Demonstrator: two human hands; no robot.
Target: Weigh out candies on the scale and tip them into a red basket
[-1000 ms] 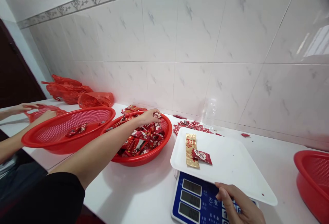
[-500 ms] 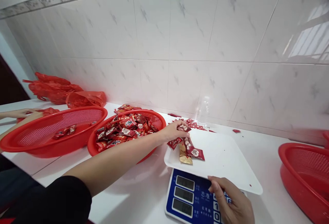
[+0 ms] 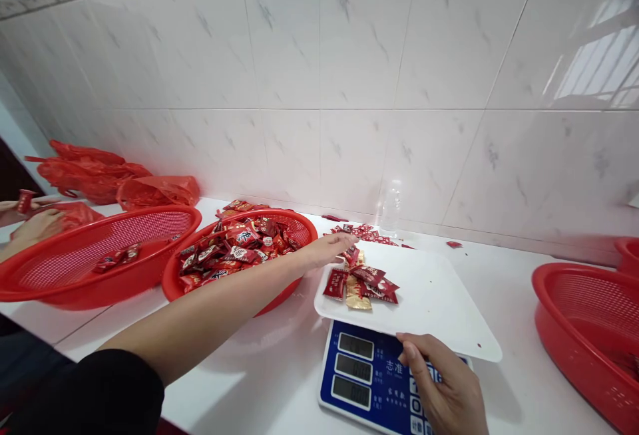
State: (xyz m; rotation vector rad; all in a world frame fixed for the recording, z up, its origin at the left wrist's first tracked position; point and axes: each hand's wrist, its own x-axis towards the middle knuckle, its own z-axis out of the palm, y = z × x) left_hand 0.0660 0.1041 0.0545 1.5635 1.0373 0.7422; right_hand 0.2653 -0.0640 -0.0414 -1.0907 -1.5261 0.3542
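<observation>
Reaching across the middle of the frame from lower left, the left hand [image 3: 329,249] lies flat and palm-down at the near-left edge of the white tray [image 3: 439,302], fingers spread loose and gripping nothing, their tips just above the small heap of sweets [image 3: 362,283]. That heap sits on the tray's left end: about five red packets and one gold one (some overlap, so the count is rough). At bottom centre the right hand [image 3: 444,392] rests on the blue scale [image 3: 367,378] under the tray, fingers curled over the keypad, holding nothing. Three displays show on the scale's face. Four red baskets stand on the worktop [image 3: 269,382]: one heaped with sweets [image 3: 239,252] just left of the tray, a nearly bare one [image 3: 94,255] at far left, one [image 3: 589,335] at lower right, and a sliver of another's rim at the right edge. Another person's hands [image 3: 30,219] show at the left edge.
</observation>
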